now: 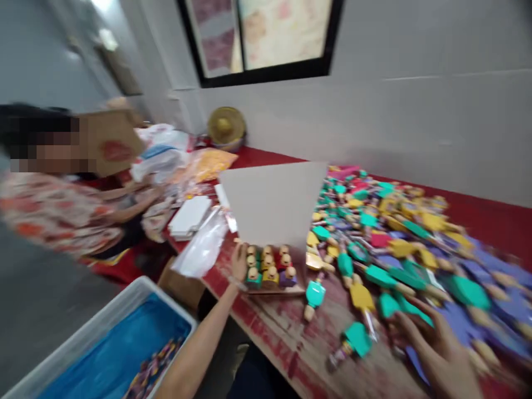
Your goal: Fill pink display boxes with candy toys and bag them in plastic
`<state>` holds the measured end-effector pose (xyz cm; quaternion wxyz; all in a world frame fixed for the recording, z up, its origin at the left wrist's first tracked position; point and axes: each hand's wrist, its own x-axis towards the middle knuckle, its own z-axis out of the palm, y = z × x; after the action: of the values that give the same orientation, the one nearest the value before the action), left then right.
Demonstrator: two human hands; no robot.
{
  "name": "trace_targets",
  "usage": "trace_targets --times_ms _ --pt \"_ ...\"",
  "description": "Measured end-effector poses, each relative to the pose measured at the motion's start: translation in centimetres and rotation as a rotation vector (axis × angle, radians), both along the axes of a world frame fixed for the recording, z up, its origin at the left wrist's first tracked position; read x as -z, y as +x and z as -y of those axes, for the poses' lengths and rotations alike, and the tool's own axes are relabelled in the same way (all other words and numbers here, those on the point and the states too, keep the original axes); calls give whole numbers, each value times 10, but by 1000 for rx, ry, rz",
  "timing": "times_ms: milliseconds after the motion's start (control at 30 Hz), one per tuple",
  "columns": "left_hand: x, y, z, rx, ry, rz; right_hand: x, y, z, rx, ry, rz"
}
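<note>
An open box (274, 205) with a raised white lid stands on the red table (266, 332). Inside it several small items (270, 266) with round beige tops sit in rows, in green, yellow, red and purple. My left hand (239, 266) holds the box by its left side. Over the pile at the right, my right hand (436, 343) has its fingers apart beside green pieces (390, 305); whether it touches one is blurred. The pile (399, 244) mixes green, yellow, purple and pink pieces with beige ends. A few green pieces (316, 293) lie right of the box.
A white crate (75, 349) with a blue liner stands at the lower left. Left of the box are a plastic bag (201, 244) and white stacked cards (190, 216). A person (62, 210) sits at the left, near bags and a cardboard box (110, 141). A wall stands behind.
</note>
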<state>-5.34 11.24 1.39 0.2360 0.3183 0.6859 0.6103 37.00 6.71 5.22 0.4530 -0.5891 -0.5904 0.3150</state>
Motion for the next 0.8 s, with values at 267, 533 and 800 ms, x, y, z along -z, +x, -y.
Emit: trace_targets --times_ms 267,533,800 --pt "-12 1 50 -74 233 -452 -6 27 -3 128 -65 -141" --pt "-48 54 32 648 -18 -1446 33 36 -90 194 -76 299" --pt "-47 44 21 603 5 -1637 -11 14 -232 139 -163 747"
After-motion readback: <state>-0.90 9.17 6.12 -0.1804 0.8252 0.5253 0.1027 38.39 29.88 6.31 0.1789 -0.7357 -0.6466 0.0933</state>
